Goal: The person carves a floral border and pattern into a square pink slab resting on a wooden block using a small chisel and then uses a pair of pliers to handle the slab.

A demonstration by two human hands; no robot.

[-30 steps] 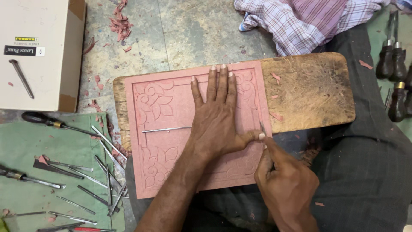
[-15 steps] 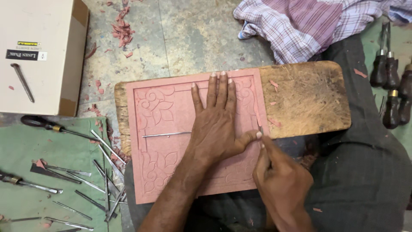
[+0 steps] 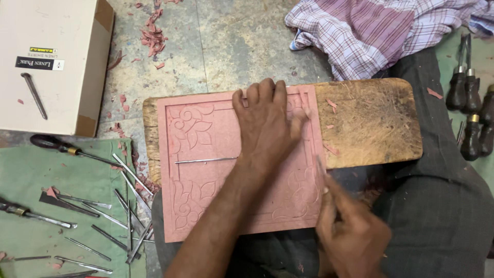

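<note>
The left hand (image 3: 267,126) lies flat and released on the pink carving slab (image 3: 206,170), fingers (image 3: 260,95) spread toward the slab's far edge, thumb toward the right border. It pins the slab onto the wooden board (image 3: 375,123), which rests across the person's lap. The right hand (image 3: 350,234) is clenched around a thin carving tool (image 3: 321,172), whose tip meets the slab just at its right edge, a little below the left thumb.

The slab carries incised leaf and flower outlines inside a border line. A slim metal rod (image 3: 206,160) lies loose on it, just left of the left wrist.

Risk, as I judge it: the tip works right beside the slab's edge, so a hard push could chip the border or slip off onto the board. The left thumb sits near the cutting line, so a slip upward could reach it. The loose rod could roll under the palm and scar the pattern.

Open room is mostly right of the fingers, on the bare, scratched part of the board. Left of the fingers, past the slab, a green cloth (image 3: 31,175) holds many gravers (image 3: 123,206) close to the board's end. Beyond the fingertips are concrete floor (image 3: 226,46), pink shavings (image 3: 154,31) and a checked cloth (image 3: 370,31). Dark-handled tools (image 3: 465,98) lie far right, and a cardboard box (image 3: 51,62) far left.
</note>
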